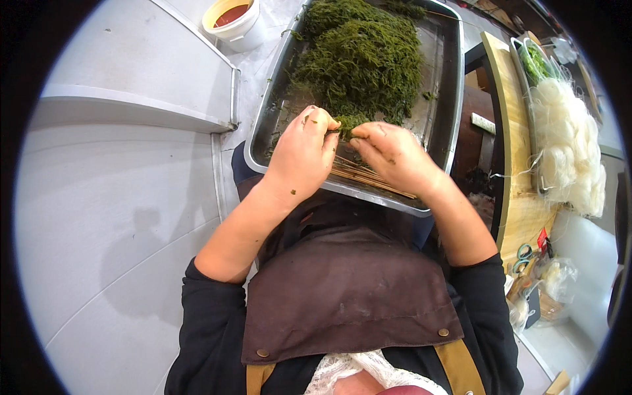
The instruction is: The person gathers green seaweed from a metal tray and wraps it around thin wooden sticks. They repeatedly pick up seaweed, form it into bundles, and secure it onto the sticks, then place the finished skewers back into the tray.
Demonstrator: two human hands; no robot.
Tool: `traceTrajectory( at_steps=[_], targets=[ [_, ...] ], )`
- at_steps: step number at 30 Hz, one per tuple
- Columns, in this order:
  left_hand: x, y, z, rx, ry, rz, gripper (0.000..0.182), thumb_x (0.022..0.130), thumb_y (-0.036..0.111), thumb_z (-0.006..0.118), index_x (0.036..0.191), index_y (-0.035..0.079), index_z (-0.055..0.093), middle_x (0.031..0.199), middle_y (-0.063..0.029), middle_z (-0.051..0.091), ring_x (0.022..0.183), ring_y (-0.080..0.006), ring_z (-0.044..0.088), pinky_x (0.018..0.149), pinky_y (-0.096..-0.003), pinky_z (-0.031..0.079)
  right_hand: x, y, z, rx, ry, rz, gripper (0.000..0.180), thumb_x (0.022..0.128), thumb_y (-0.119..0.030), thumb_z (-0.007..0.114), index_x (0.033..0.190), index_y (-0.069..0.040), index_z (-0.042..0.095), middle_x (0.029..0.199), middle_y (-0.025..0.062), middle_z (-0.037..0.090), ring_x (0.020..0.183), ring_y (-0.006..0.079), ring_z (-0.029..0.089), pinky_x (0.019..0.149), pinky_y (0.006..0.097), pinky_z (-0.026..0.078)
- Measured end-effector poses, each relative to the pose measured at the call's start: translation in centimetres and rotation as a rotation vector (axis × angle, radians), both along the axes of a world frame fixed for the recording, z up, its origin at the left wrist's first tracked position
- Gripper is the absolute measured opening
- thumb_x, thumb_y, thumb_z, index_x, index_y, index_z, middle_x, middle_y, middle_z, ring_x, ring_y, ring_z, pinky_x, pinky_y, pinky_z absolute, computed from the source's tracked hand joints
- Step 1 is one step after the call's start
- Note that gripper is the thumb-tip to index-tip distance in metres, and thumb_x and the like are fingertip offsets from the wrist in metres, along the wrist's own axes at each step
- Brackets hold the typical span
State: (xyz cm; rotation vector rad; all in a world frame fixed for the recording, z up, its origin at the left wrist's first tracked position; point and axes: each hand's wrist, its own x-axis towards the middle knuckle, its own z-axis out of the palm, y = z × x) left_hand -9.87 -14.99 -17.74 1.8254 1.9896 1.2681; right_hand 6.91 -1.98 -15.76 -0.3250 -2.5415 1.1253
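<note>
A large metal tray [438, 111] lies before me, its near edge at my apron. In it rises a heap of wet, dark green, stringy plant matter [365, 59], which looks like seaweed. At the heap's near end, my left hand [307, 150] has thumb and forefinger pinched on the edge of a small green tuft [351, 121]. Opposite it, my right hand [392, 154] pinches the tuft's other side. Below the hands, several thin wooden sticks [368, 178] lie along the tray's near side, partly hidden by my right hand. Green bits cling to both hands.
A white bucket [242, 32] with reddish-brown contents stands beyond the tray's left side. To the right, a wooden table [516, 148] bears bundles of pale thread [563, 133], some greens [534, 61] and scissors [523, 257]. A pale panel [138, 111] stands at left.
</note>
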Motion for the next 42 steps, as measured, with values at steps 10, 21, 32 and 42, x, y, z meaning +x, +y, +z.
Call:
traceTrajectory(
  at_steps=[10,21,32,42],
  targets=[
    [0.8,-1.3,0.9,-0.312,-1.194,-0.267,0.014,0.103,0.000,0.059,0.116,0.003,0.053,0.103,-0.0022,0.060,0.093,-0.0078,0.059,0.080,-0.0255,0.050,0.2,3.5,-1.7,-0.669,-0.285,0.012,0.021,0.103,-0.017,0.068,0.115,-0.001,0.073,0.092,-0.0020,0.071,0.083,0.0082,0.060,0.075,0.0284,0.051],
    [1.2,-0.2,-0.6,-0.027,-0.161,0.040,0.017,0.092,-0.004,0.065,0.106,-0.001,0.056,0.098,-0.0163,0.063,0.090,-0.0337,0.064,0.082,-0.0396,0.052,0.6,-0.9,-2.3,-0.383,-0.234,-0.044,0.025,0.106,-0.020,0.060,0.096,0.002,0.067,0.077,0.0132,0.064,0.070,0.0241,0.061,0.066,0.0380,0.049],
    [0.0,-0.7,2.5,-0.354,-0.249,-0.340,0.013,0.096,0.002,0.066,0.104,0.000,0.055,0.095,-0.0132,0.062,0.088,-0.0294,0.063,0.079,-0.0402,0.051,0.6,3.5,2.4,-0.017,-0.144,0.302,0.013,0.093,-0.011,0.073,0.095,0.001,0.069,0.087,0.0162,0.069,0.081,0.0355,0.067,0.073,0.0425,0.054],
    [0.1,-0.7,0.7,-0.209,-1.370,-0.379,0.015,0.104,0.005,0.063,0.116,0.006,0.055,0.104,-0.0040,0.065,0.087,-0.0089,0.060,0.078,-0.0236,0.049,1.6,1.6,-1.5,-0.906,-0.156,0.023,0.021,0.105,-0.016,0.059,0.093,-0.001,0.067,0.080,-0.0033,0.060,0.072,0.0074,0.050,0.067,0.0251,0.043]
  ],
)
